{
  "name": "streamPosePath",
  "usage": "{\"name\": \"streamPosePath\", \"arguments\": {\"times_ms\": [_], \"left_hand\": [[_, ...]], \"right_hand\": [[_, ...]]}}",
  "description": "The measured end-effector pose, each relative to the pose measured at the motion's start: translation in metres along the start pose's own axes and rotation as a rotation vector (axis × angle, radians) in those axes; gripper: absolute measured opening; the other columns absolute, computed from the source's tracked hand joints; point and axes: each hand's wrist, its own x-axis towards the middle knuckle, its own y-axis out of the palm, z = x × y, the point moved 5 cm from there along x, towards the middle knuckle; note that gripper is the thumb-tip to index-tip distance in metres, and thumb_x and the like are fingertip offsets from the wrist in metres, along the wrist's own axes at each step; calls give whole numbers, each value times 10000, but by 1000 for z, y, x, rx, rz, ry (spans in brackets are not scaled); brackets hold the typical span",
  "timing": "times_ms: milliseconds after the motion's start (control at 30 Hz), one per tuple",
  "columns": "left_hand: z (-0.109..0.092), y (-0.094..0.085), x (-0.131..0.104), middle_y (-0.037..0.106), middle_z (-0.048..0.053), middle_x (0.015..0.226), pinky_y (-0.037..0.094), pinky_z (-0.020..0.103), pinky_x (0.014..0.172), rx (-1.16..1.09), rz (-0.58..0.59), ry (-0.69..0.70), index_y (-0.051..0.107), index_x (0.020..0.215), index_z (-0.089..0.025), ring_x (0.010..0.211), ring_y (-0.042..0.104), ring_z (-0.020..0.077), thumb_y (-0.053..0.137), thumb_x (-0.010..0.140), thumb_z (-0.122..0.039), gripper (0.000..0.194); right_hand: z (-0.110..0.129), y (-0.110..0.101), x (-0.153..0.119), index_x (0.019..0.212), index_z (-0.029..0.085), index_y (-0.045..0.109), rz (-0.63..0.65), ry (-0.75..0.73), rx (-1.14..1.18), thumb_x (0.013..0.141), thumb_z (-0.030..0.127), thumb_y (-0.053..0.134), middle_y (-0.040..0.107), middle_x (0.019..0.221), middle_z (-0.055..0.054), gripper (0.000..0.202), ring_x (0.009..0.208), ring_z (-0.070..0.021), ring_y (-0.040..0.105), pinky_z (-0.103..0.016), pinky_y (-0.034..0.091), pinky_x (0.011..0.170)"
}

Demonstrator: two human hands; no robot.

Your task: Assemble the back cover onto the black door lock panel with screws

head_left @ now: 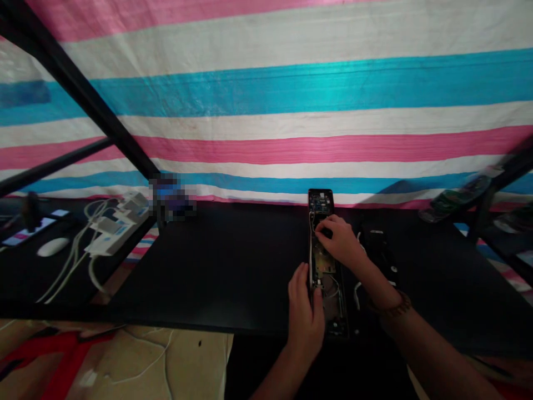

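Note:
A long, narrow black device housing (pixel 326 308) lies open on the black table, its far end toward the striped sheet. Inside it are a circuit board (pixel 320 201) at the far end, a brass-coloured plate (pixel 325 263) and thin white wires (pixel 311 244). My left hand (pixel 303 308) grips the near left edge, fingers along the outer side and thumb over the rim. Over the upper middle of the housing is my right hand (pixel 338 239), thumb and fingertips pinched together near the white wires. Whatever sits between those fingertips is too small to make out.
Right of the housing lie dark parts (pixel 377 247) with white cables. A plastic bottle (pixel 456 194) leans at the back right. On the left are power strips (pixel 112 230), a white mouse (pixel 53 246) and a phone-like screen (pixel 31 230). A black metal frame bar (pixel 83 83) slants there.

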Motion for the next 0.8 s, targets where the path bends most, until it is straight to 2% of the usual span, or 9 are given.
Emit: {"name": "streamPosePath", "arguments": {"times_ms": [67,200,300,400,467,600,667,733,800], "left_hand": [[-2,-13,-15,515,167,1494,401,500,1154,47,-39,23,494,1453,-195,1391,486,284,442,1018,-374,474],[5,-27,-33,657,143,1252,532,460,991,53,75,-41,651,1240,-212,1157,640,280,473,1003,-398,349],[10,-30,-29,664,153,1225,543,467,967,42,46,-81,641,1232,-195,1111,662,287,502,983,-435,373],[11,-22,-9,680,156,1183,556,452,935,-32,39,-147,585,1293,-182,1049,689,271,491,984,-466,430],[8,-14,11,691,151,1178,557,435,930,-91,50,-161,542,1335,-180,1042,699,257,482,989,-468,454],[1,1,53,656,140,1328,516,404,1016,-161,47,-105,481,1402,-198,1163,670,227,465,1001,-421,459],[4,7,67,685,129,1295,530,388,989,-158,65,-124,454,1438,-195,1127,689,217,447,1009,-401,476],[8,13,73,717,116,1246,545,380,961,-145,89,-127,473,1440,-193,1086,706,218,424,1018,-395,471],[10,16,75,721,109,1256,540,386,980,-134,91,-91,527,1410,-198,1113,701,227,403,1027,-395,448]], "right_hand": [[0,0,4,799,210,710,99,32,33,844,152,634,694,852,-41,105,831,-208,643,-319,448,768],[2,-2,14,770,198,699,198,52,5,843,123,624,716,747,-12,129,707,-169,643,-280,395,697],[5,-3,19,763,193,709,220,36,-29,827,122,642,717,733,-14,117,705,-173,641,-299,376,731],[7,-2,18,766,196,717,234,8,-53,822,119,655,701,751,-11,114,781,-185,638,-336,357,813],[6,-2,16,808,207,739,203,-16,-61,837,135,666,697,874,-30,107,912,-205,627,-362,343,862],[1,-2,9,867,239,785,85,-6,-45,853,203,705,628,1120,-81,89,1097,-260,555,-429,356,922],[-1,0,5,855,248,792,42,10,-23,850,214,708,581,1294,-101,92,1202,-301,505,-476,364,966],[-2,1,3,833,254,793,-7,14,4,835,207,716,447,1519,-81,90,1354,-350,392,-525,351,1025],[-4,3,1,812,256,790,-35,25,27,813,189,725,301,1645,-26,93,1457,-376,263,-566,320,1077]]}}
